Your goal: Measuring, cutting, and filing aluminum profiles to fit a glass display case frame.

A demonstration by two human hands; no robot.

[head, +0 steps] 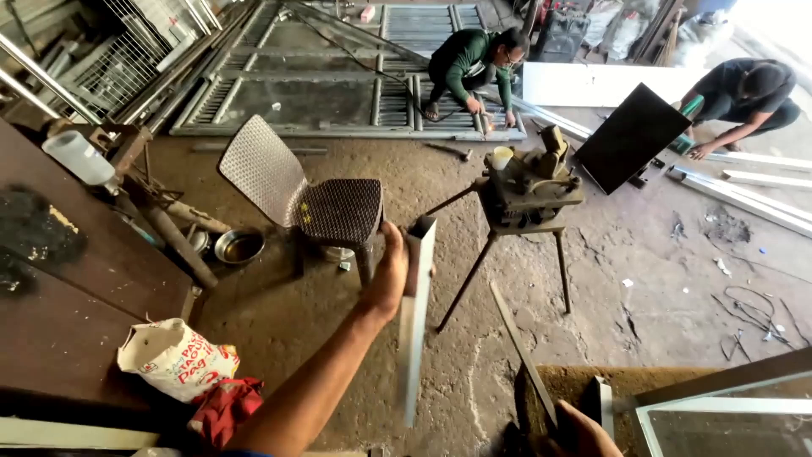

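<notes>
Head view: crumpled white sack [173, 360] lies left; lettering perhaps red.

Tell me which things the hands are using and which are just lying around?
In use:
left hand gripping a pale metal channel
right hand on a thin flat strip

Lying about:
woven chair
metal bowl
paper bag
red cloth
tool stand
white bottle
</notes>
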